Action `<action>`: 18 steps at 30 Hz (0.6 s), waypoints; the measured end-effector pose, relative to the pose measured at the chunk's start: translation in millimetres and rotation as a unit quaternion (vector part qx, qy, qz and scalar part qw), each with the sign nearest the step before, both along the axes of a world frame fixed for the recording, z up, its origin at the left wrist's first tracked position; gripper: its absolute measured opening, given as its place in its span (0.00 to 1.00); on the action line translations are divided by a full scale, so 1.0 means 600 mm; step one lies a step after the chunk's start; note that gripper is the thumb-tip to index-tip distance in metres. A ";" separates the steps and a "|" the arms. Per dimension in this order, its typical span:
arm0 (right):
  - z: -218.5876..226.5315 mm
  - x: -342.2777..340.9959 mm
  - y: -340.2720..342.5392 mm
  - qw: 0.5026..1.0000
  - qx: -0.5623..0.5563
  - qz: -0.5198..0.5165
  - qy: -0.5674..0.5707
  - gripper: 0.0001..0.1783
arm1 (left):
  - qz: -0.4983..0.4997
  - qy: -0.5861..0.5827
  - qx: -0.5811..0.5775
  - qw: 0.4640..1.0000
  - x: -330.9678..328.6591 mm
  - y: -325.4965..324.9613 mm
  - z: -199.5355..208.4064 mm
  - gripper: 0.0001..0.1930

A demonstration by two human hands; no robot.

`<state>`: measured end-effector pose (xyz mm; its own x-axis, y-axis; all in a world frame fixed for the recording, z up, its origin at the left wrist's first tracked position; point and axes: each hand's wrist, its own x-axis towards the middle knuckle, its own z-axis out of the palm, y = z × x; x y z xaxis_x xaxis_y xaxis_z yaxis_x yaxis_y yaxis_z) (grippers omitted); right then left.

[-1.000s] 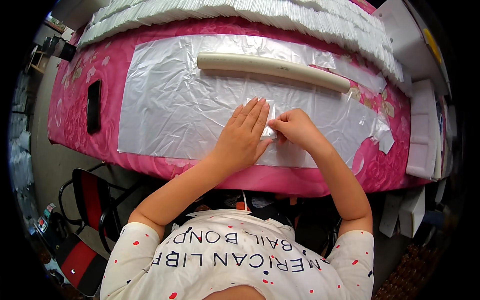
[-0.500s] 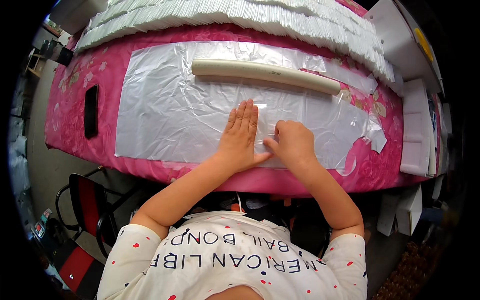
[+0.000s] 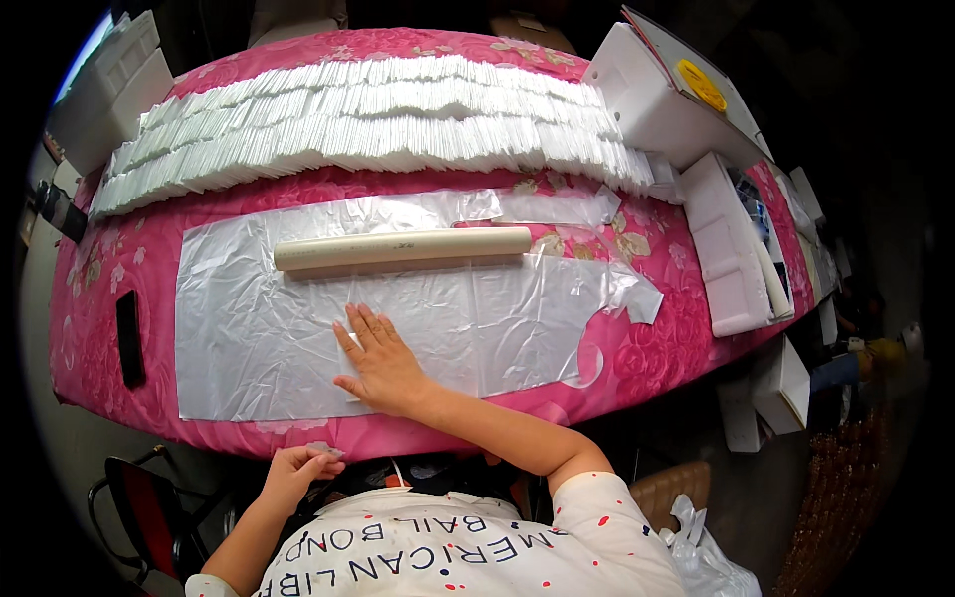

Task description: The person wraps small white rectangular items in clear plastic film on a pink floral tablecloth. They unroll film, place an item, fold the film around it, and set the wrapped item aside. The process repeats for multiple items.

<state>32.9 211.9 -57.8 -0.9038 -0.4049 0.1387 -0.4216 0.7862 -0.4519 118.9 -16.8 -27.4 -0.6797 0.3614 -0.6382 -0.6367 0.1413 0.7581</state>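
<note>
A large silvery-white plastic sheet (image 3: 249,338) lies creased over the table. My right hand (image 3: 383,363) presses flat on it with the fingers spread, palm down. Past the fingertips, a long cream-coloured tube (image 3: 398,251) rests on the sheet. My left hand (image 3: 295,472) is lower, at the table's front edge, off the sheet. Its thumb and fingers are pinched together on a small greyish see-through scrap (image 3: 326,450). Whatever lies beneath my right palm is hidden.
Long rows of thin white packets (image 3: 368,129) line the far side of the pink flowered tablecloth (image 3: 637,368). A black phone (image 3: 129,338) lies at the left. White foam boxes (image 3: 731,249) stand at the right, one bearing a yellow tape roll (image 3: 702,85). A red-and-black chair (image 3: 144,502) is lower left.
My left hand has left the sheet and drawn back to the table's front edge, now pinching a scrap. My right hand has opened from a pinch and flattened on the sheet. The view has shifted.
</note>
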 end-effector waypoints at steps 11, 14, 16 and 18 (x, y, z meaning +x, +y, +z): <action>0.053 0.109 -0.067 0.970 -0.172 0.165 -0.036 0.31 | 0.001 0.210 -0.179 0.961 0.022 0.031 0.009 0.04; 0.068 0.071 0.021 0.957 -0.174 0.228 -0.036 0.15 | -0.230 0.462 -0.293 0.805 -0.032 0.080 0.065 0.03; 0.068 0.065 0.081 0.956 -0.206 0.209 -0.025 0.05 | -0.230 0.461 -0.243 0.822 -0.053 0.107 0.073 0.14; 0.086 0.061 0.153 0.953 -0.279 0.119 0.001 0.03 | -0.215 0.518 -0.211 0.800 -0.074 0.142 0.078 0.23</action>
